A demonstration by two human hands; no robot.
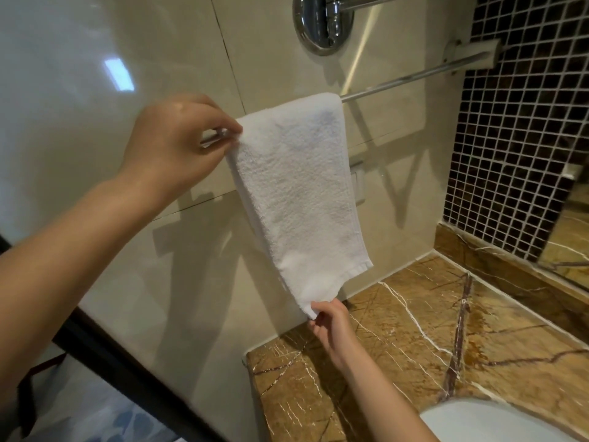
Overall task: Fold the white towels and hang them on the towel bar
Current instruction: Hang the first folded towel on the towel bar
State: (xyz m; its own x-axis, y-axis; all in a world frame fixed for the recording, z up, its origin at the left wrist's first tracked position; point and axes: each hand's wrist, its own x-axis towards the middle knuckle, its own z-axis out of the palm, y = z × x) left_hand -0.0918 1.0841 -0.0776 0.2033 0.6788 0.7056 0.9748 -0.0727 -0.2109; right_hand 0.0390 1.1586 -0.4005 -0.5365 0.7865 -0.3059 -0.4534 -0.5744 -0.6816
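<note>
Nubby white terry towel [296, 186], polished metal towel bar [398, 81], glossy veined marble counter [446, 339].

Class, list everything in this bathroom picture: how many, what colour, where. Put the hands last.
white towel: one, white, draped over the towel bar
towel bar: one, silver, on the cream wall
round fitting: one, chrome, above the bar
countertop: one, brown veined marble, lower right
basin: one, white, bottom right corner
mosaic tiles: many, dark with pale grout, right side
left hand: one, pinches the towel's upper left edge
right hand: one, pinches the towel's bottom corner
</note>
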